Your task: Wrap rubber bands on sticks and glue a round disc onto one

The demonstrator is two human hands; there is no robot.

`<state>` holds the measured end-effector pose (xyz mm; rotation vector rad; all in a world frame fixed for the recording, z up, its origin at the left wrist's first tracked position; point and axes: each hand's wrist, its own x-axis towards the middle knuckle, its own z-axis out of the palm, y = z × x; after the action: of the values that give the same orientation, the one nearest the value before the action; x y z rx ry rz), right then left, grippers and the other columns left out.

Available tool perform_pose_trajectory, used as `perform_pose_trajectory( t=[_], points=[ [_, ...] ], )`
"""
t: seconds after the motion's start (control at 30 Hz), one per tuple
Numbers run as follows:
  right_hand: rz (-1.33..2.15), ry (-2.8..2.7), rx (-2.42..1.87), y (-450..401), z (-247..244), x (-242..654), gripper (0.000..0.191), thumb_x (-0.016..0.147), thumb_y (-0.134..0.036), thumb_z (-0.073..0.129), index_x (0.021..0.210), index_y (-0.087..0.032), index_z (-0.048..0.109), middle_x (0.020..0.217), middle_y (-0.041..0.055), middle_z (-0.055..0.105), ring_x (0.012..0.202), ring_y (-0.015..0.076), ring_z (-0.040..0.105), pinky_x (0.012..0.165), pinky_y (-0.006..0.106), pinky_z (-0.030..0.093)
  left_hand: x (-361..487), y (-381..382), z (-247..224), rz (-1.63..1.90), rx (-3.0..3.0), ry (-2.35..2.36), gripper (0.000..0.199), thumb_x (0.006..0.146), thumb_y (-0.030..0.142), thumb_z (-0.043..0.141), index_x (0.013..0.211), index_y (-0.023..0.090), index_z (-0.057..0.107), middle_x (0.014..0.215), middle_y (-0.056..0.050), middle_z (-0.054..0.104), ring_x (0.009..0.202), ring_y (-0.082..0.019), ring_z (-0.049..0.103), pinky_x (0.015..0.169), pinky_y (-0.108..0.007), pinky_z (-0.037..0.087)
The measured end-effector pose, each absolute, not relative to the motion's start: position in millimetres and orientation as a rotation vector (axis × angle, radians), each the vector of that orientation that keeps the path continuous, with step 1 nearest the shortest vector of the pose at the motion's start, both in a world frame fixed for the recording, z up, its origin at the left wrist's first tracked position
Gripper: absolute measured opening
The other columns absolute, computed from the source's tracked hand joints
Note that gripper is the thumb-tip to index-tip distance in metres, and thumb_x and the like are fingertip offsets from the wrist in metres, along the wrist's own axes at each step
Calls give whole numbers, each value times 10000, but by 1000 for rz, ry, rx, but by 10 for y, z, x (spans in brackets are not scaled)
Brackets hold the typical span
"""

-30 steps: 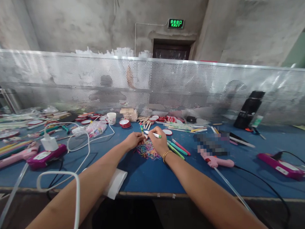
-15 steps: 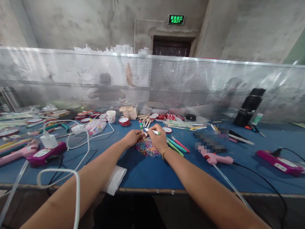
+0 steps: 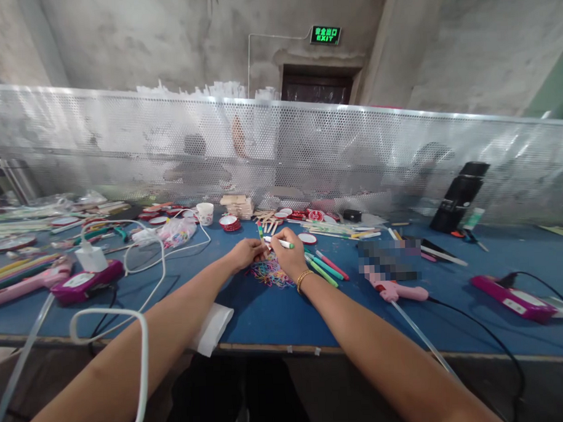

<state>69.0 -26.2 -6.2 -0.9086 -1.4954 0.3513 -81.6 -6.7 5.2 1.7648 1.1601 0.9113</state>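
Note:
My left hand (image 3: 247, 254) pinches the lower end of a wooden stick (image 3: 260, 230), which stands upright with red and green bands near its top. In my right hand (image 3: 288, 251) is a white marker with a green end (image 3: 286, 244), its tip at the stick. Beneath both hands lies a tangled pile of colourful rubber bands (image 3: 274, 274). Several capped markers (image 3: 327, 268) in green, teal and red rest just right of my right hand.
A pink glue gun (image 3: 397, 291) and purple power strip (image 3: 515, 298) lie at the right. On the left are another power strip (image 3: 85, 284) and a looping white cable (image 3: 143, 351). A paper cup (image 3: 204, 213) and stacked wooden sticks (image 3: 237, 207) stand behind.
The marker in my right hand has shifted slightly left and lies flatter against the stick. My left hand has barely moved.

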Motion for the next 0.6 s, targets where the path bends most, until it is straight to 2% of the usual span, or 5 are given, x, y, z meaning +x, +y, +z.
perform_pose_trajectory(
  t=[0.23,0.4,0.6],
  points=[
    [402,-1444,-932,-240,-70,698,104,768,-286,501,710,-205,528,661,-17,579,615,139,525,604,251,404,-810,-102,67,896,1762,1156,434,659,570,661,623,145,581,527,21,538,477,-76,424,456,-211,297],
    [497,-1452,-846,-262,-69,651,132,787,-291,479,836,-207,568,711,-9,611,625,144,556,602,252,435,-808,-101,65,875,1738,1154,434,646,571,677,627,148,580,504,35,518,448,-70,397,446,-214,280],
    [479,-1492,-836,-296,-68,660,116,779,-294,520,801,-203,590,734,-6,625,645,144,561,603,247,436,-785,-156,118,883,1700,1155,382,685,504,666,593,150,555,466,40,488,416,-62,365,435,-214,250]
  ],
)
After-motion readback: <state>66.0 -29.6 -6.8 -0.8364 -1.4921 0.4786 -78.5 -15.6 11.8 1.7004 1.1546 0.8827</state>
